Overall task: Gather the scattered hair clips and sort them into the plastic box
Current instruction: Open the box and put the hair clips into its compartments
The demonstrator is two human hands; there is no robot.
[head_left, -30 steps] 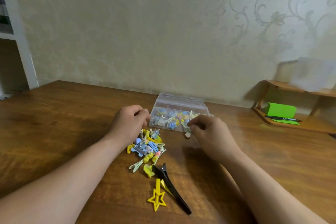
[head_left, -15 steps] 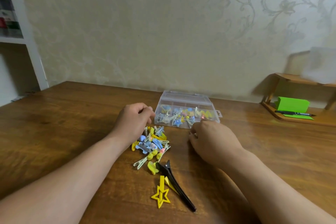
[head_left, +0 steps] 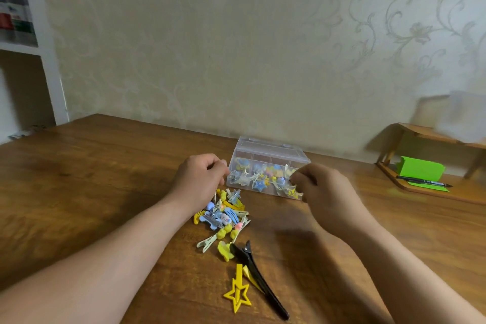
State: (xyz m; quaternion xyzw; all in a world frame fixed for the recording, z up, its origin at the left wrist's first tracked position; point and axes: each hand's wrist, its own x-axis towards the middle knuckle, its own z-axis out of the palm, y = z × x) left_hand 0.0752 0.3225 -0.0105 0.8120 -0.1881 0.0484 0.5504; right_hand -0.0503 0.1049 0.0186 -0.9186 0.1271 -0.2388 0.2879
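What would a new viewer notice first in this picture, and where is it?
The bright pile of yellow and blue hair clips in the middle of the wooden table, with a long black clip and a yellow star clip nearer the camera. Just behind, the left hand and right hand flank a clear plastic box that already holds clips.

The right hand [head_left: 326, 192] is blurred and covers the near right corner of the plastic box [head_left: 268, 150]; whether its fingers pinch anything is unclear.

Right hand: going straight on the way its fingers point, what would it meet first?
Probably the clear plastic box: the right hand points its curled fingers at the box's near right corner, though blur hides the gap between them.
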